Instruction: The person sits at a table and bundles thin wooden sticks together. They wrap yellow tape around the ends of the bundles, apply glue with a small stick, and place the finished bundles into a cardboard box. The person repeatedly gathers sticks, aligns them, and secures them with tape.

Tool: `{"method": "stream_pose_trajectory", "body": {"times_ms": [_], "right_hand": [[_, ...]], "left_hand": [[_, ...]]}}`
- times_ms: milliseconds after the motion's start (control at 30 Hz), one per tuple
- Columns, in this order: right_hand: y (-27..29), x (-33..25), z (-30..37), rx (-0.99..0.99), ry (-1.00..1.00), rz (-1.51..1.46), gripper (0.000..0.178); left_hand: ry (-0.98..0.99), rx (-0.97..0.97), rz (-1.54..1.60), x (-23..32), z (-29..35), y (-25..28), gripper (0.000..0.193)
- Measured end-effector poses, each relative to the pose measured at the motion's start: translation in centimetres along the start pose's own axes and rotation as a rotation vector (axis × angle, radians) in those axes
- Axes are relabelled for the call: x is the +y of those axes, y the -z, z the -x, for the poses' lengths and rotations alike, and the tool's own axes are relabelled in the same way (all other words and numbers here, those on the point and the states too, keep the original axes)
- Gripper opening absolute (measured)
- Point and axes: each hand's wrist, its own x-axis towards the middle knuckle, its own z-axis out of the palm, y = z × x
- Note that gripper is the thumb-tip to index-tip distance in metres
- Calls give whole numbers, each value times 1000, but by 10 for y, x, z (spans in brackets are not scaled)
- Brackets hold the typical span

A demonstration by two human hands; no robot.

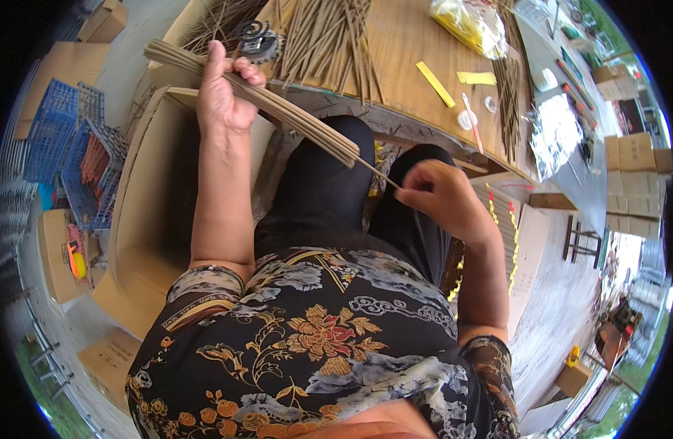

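My left hand (223, 91) grips a bundle of thin sticks (278, 110) over my lap; my right hand (439, 194) pinches one stick's (376, 172) end.

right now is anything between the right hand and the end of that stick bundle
Nothing visible. The right hand already pinches the tip of one thin stick poking out of the bundle of sticks, which the left hand grips. Only the dark trousers lie behind, below the gap.

stick bundle (278, 110): middle hidden in left hand (223, 91) | box (142, 219) interior: dark
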Motion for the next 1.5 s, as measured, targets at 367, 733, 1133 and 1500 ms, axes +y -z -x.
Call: {"method": "stream_pose_trajectory", "body": {"times_ms": [367,733,1133,1500], "right_hand": [[26,56,-131,212,-205,-531,19],[-30,-33,-97,32,188,-179,53],[-56,-29,-38,-515,-204,-1043,32],[-51,-32,-17,-509,-207,-1123,29]], "left_hand": [[142,-211,123,-14,5,4,37],[-59,9,-292,-44,31,-26,34],[258,-352,-40,-46,32,-40,33],[270,-436,-14,-53,46,-54,27]]}}
